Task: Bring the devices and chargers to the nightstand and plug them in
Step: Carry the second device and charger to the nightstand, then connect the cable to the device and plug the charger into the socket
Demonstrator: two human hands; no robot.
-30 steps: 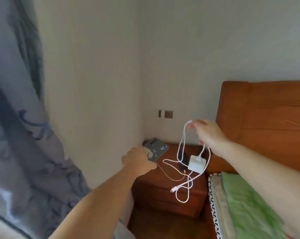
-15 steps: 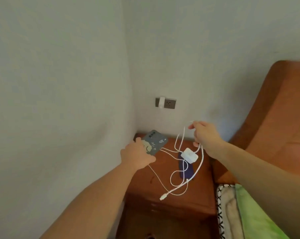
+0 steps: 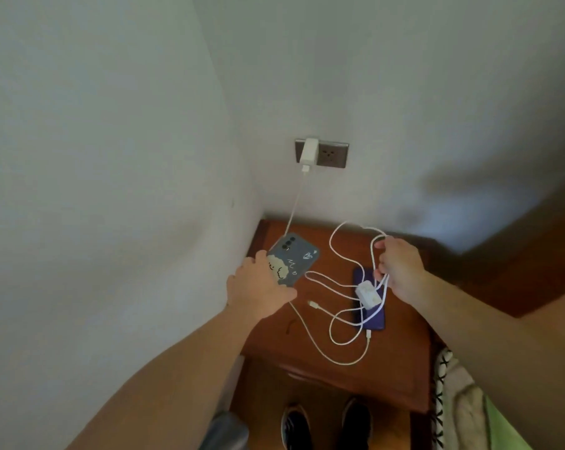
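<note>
Over the nightstand point(image 3: 401, 378) front edge, loose white cable point(image 3: 336, 342) loops. Mid-surface, purple phone point(image 3: 373, 319) lies flat; my right hand point(image 3: 401, 274) pinches cable loops, white charger point(image 3: 368, 294) dangling over it. At left edge, my left hand point(image 3: 258, 292) grips grey-cased phone point(image 3: 292, 259). Far wall: plugged adapter point(image 3: 309, 151) in outlet point(image 3: 331, 154).

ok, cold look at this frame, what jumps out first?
The tangle of white cable looped over the wooden nightstand, bunched in the right hand with a white charger brick hanging over a dark phone. Then the left hand holding a grey cartoon-case phone at the nightstand's back left, below a wall outlet with one charger plugged in.
</note>
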